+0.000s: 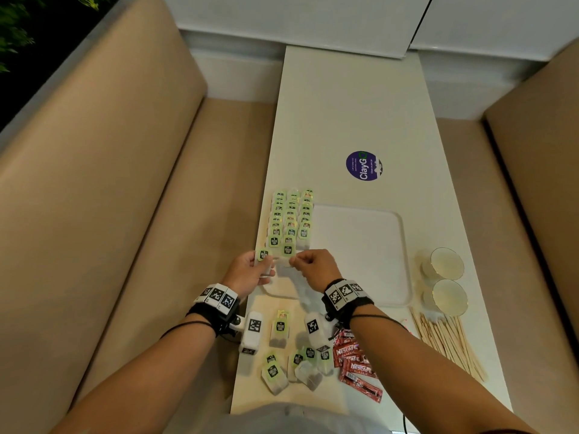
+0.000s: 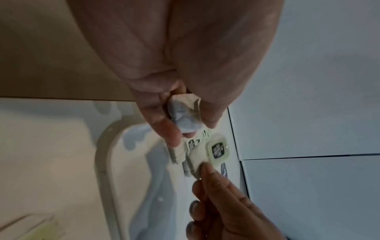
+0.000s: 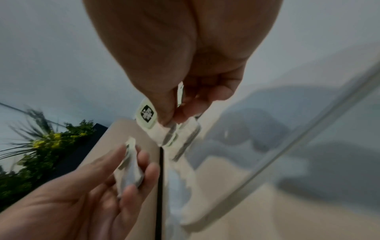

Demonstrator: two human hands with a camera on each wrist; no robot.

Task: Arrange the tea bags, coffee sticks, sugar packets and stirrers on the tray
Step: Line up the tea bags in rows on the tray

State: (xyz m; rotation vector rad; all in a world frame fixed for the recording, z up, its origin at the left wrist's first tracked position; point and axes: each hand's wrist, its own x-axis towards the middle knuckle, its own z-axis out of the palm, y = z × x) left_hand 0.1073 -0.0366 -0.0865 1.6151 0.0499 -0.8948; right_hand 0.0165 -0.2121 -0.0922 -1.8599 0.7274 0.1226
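Tea bags part-laid in rows on the tray, everything else waiting on the bench.
Three overlapping columns of tea bags (image 1: 290, 218) fill the tray (image 1: 360, 245) at its 9 o'clock side; I judge the task well short of half done, with loose tea bags (image 1: 294, 364) at 6 o'clock, coffee sticks (image 1: 355, 364) at 5 and stirrers (image 1: 448, 343) at 4 still off it; sugar packets I cannot make out. Left hand (image 1: 250, 272) grips a spare tea bag (image 1: 262, 255) in curled fingers; right hand (image 1: 313, 266) pinches another tea bag (image 3: 162, 129) at the columns' near end.
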